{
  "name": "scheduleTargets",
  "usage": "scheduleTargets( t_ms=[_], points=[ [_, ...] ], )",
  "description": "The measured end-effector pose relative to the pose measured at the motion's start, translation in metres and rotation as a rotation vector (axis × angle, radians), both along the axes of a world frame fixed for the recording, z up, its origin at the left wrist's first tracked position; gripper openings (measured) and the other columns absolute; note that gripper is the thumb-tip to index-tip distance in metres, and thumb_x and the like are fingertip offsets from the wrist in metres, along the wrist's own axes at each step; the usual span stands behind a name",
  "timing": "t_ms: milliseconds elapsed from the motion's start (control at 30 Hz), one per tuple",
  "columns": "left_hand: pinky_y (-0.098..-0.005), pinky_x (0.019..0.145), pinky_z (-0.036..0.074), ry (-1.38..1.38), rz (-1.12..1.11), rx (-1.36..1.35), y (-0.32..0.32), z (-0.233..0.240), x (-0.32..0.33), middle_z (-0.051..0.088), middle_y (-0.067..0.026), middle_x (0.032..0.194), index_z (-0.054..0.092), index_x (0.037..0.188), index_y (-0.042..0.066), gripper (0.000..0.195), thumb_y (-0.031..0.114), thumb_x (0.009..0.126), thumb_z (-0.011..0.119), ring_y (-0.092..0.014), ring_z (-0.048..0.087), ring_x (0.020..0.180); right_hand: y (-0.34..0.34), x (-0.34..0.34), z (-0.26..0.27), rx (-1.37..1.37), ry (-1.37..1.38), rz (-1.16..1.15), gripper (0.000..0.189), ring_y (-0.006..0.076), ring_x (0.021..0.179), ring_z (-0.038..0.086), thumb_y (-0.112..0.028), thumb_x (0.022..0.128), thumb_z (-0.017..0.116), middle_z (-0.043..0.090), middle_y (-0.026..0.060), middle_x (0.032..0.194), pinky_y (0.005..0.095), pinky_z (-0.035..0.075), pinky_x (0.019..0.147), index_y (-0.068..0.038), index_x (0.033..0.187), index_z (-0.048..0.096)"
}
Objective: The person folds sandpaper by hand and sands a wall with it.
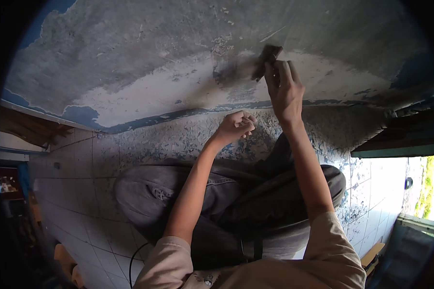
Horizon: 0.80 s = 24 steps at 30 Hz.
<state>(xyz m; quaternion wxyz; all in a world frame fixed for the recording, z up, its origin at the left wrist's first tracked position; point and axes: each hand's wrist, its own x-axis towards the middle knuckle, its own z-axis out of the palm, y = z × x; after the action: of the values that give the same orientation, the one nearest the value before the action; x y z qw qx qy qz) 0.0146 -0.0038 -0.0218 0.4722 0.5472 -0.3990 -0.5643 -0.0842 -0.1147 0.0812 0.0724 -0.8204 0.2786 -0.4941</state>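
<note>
My right hand [286, 86] grips a dark, flat hand tool [268, 59], perhaps a scraper or sanding block, which lies against the wall [130, 54]; dark blur surrounds it. The wall shows bare grey plaster above and a pale band lower down, with remains of blue paint [80, 115] along its bottom edge. My left hand [237, 125] hangs nearer to me, fingers loosely curled, with no tool seen in it. Below it, flakes of white and blue paint [159, 142] cover the floor by the wall's foot. My crossed legs in dark trousers [217, 191] are before me.
White floor tiles [72, 195] stretch out on both sides, with more paint chips at the right. A teal-edged wooden piece [398, 150] juts in at the right, near a bright opening. Wooden pieces [63, 256] lie at the lower left, and a black cable [132, 263] runs beside me.
</note>
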Motion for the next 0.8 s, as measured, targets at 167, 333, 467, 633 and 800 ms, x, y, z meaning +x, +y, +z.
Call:
scheduleTargets(
  t_ms=[167,333,467,633,800],
  points=[
    [-0.0216,0.062,0.046,0.028,-0.036,-0.034,-0.003,-0.004,-0.002,0.058,-0.0019,0.082,0.056,0.097,0.002,0.019,0.01,0.08,0.058,-0.008,0.057,0.07,0.004,0.0,-0.049,0.004,0.12,0.013,0.017,0.0239,0.054,0.057,-0.008,0.079,0.063,0.054,0.0104,0.069,0.036,0.043,0.046,-0.003,0.073,0.048],
    [-0.0211,0.061,0.046,0.014,-0.01,-0.057,0.004,-0.001,0.002,0.057,-0.0014,0.08,0.056,0.095,0.003,0.016,0.009,0.081,0.057,-0.008,0.057,0.069,0.004,-0.001,-0.035,0.071,0.114,0.019,0.01,0.0282,0.058,0.058,-0.009,0.08,0.06,0.056,0.0115,0.077,0.0373,0.045,0.046,-0.004,0.084,0.052],
    [-0.0211,0.061,0.045,-0.026,-0.04,-0.055,0.001,-0.007,-0.002,0.056,-0.0013,0.08,0.056,0.095,0.003,0.015,0.009,0.081,0.057,-0.008,0.056,0.068,0.0,-0.004,-0.004,0.053,-0.02,0.002,0.013,0.0245,0.054,0.058,-0.01,0.079,0.063,0.057,0.01,0.069,0.0349,0.045,0.045,-0.004,0.075,0.052],
    [-0.0215,0.06,0.045,-0.015,-0.064,-0.074,0.0,-0.006,-0.002,0.055,-0.002,0.082,0.055,0.094,0.003,0.015,0.011,0.082,0.058,-0.008,0.055,0.068,-0.002,-0.005,-0.036,-0.022,0.116,0.019,0.012,0.0263,0.056,0.058,-0.009,0.077,0.064,0.055,0.0097,0.069,0.0344,0.045,0.047,-0.004,0.076,0.053],
    [-0.0214,0.06,0.045,-0.061,-0.071,-0.069,-0.001,-0.004,0.001,0.055,-0.002,0.083,0.055,0.095,0.003,0.014,0.01,0.083,0.056,-0.008,0.054,0.067,0.002,-0.008,-0.005,0.104,-0.016,-0.017,0.01,0.0262,0.055,0.058,-0.009,0.077,0.064,0.055,0.0096,0.07,0.0359,0.045,0.045,-0.004,0.081,0.055]
  ],
)
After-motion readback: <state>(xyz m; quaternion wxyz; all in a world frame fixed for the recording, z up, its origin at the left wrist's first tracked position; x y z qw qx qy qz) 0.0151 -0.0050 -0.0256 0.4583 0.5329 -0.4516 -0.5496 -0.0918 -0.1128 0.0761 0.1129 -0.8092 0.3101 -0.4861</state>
